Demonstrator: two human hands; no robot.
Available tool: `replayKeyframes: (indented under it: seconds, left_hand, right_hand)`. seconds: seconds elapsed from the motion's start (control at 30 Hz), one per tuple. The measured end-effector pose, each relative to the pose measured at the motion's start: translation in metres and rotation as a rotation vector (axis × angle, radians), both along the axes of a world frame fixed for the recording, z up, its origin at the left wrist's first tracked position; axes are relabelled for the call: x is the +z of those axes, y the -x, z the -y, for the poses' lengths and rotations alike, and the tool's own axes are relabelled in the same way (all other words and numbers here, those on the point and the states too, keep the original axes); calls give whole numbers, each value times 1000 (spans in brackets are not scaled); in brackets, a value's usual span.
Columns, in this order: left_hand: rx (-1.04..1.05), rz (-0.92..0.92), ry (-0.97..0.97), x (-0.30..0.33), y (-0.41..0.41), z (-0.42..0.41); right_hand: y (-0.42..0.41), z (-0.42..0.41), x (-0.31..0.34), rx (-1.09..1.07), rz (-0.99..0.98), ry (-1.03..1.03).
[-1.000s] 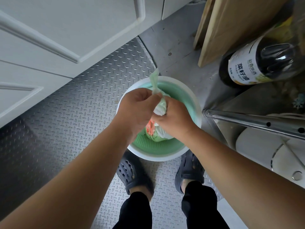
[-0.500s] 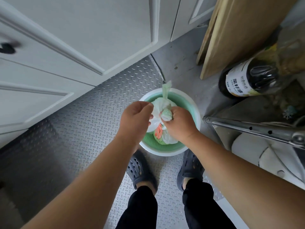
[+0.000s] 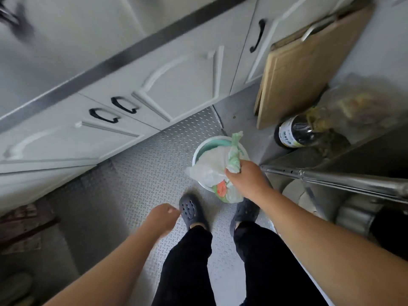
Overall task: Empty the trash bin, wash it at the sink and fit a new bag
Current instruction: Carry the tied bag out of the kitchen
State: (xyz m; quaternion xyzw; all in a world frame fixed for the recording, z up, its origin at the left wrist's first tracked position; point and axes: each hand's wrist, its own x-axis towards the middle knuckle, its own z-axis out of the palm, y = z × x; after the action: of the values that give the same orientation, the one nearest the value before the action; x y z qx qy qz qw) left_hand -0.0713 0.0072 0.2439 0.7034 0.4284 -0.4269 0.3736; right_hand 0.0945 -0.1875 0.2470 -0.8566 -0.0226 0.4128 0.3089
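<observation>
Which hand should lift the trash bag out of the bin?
Probably the right hand: it already grips the knotted neck of the trash bag over the bin. The left hand hangs free, away from it.

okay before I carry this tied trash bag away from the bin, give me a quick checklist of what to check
1. Grip: right hand holds the bag's twisted neck: ok.
2. Bag closed: trash bag is gathered at the top; whether the knot is tight, cannot tell.
3. Bag clear of the bin: it hangs over the bin; whether fully out, cannot tell.
4. Left hand free to steady the bin: holds nothing, ok.
5. Leaks from the bag's underside: hidden, cannot tell.
6. Nearby obstacle: oil bottle stands just right of the bin: not ok, swing away from it.
</observation>
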Motion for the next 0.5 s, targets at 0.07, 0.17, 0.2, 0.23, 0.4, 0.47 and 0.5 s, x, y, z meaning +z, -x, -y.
replayKeyframes:
  seconds: [0.07, 0.17, 0.2, 0.23, 0.4, 0.47, 0.5]
  left_hand:
    - [49, 18, 9, 39, 13, 4]
    - [140, 86, 6, 103, 27, 12]
    - [143, 106, 4, 123, 31, 14]
    - [133, 122, 6, 142, 36, 17]
    - [-81, 120, 64, 208, 52, 18]
    - [-197, 117, 92, 217, 51, 9]
    - [-266, 119, 102, 219, 49, 3]
  right_hand:
    - [11, 12, 42, 12, -26, 17]
    - [34, 32, 103, 20, -53, 28]
    - [41, 40, 122, 16, -62, 23]
    - [48, 48, 140, 14, -69, 10]
    - [79, 88, 218, 9, 1, 21]
    - [96, 99, 230, -47, 10, 57]
    - [105, 103, 233, -81, 13, 79]
